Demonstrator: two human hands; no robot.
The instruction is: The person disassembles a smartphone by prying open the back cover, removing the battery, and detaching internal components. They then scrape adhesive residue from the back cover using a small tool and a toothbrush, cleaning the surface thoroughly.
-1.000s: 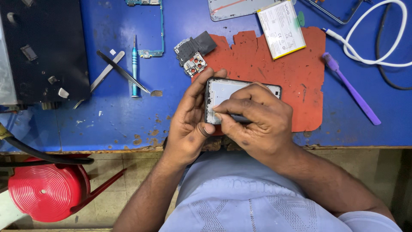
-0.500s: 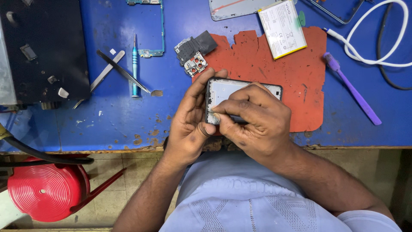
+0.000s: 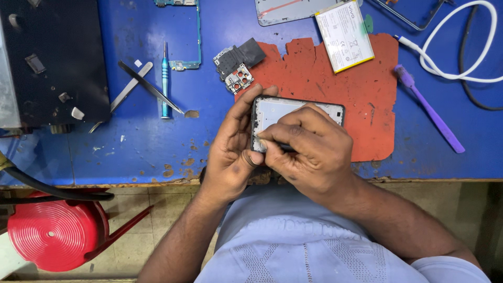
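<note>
An opened phone body (image 3: 277, 111) with a black frame and a pale inside lies on the red mat (image 3: 367, 89), near the front edge of the blue table (image 3: 152, 141). My left hand (image 3: 230, 152) grips its left end, fingers along the far edge and thumb at the near corner. My right hand (image 3: 309, 147) rests on top of the phone, fingertips pinched at its lower left corner. Whether those fingers hold a small tool is hidden.
A small circuit board (image 3: 238, 63) lies at the mat's left edge, a white battery (image 3: 345, 35) at its top. Tweezers (image 3: 141, 84) and a blue screwdriver (image 3: 165, 78) lie to the left beside a black box (image 3: 52, 57). A purple brush (image 3: 427, 107), white cable (image 3: 450, 52), red stool (image 3: 55, 230).
My right fingertips have crept slightly towards the phone's lower left corner. Everything else has stayed put.
</note>
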